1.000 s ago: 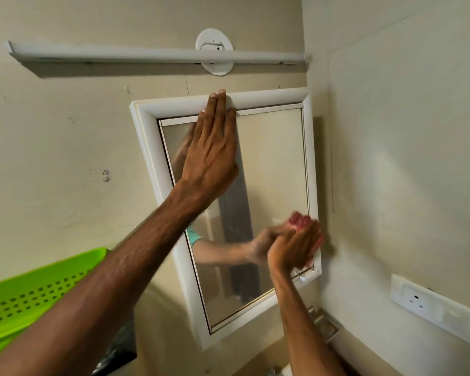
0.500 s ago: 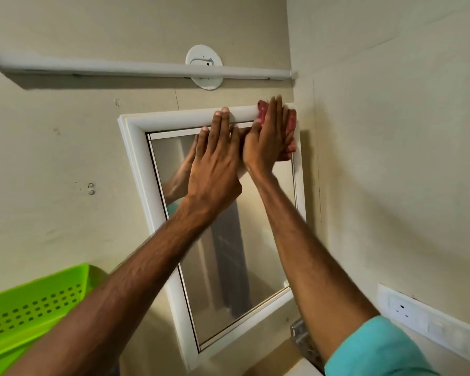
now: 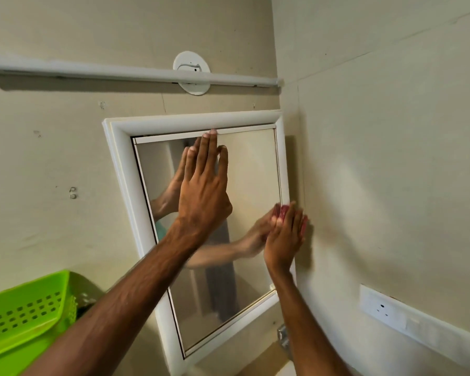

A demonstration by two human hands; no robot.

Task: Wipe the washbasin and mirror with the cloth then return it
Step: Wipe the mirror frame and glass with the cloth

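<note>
A white-framed mirror [image 3: 250,169] hangs on the beige wall in the room's corner. My left hand [image 3: 205,191] lies flat against the upper glass, fingers together and pointing up, holding nothing. My right hand [image 3: 284,237] presses a red cloth [image 3: 281,211] against the mirror's right edge, about halfway down; only the cloth's top and right side show past my fingers. The hand is blurred. Both hands are reflected in the glass. The washbasin is out of view.
A white tube light [image 3: 130,74] runs along the wall above the mirror. A lime green perforated basket [image 3: 25,313] sits at lower left. A white socket and switch plate [image 3: 415,324] is on the right wall. A metal fitting [image 3: 282,335] shows below the mirror.
My right hand went with the cloth from the mirror's lower right up to its top right corner, then back down to mid-height on the right edge. My left hand stayed flat on the upper glass.
</note>
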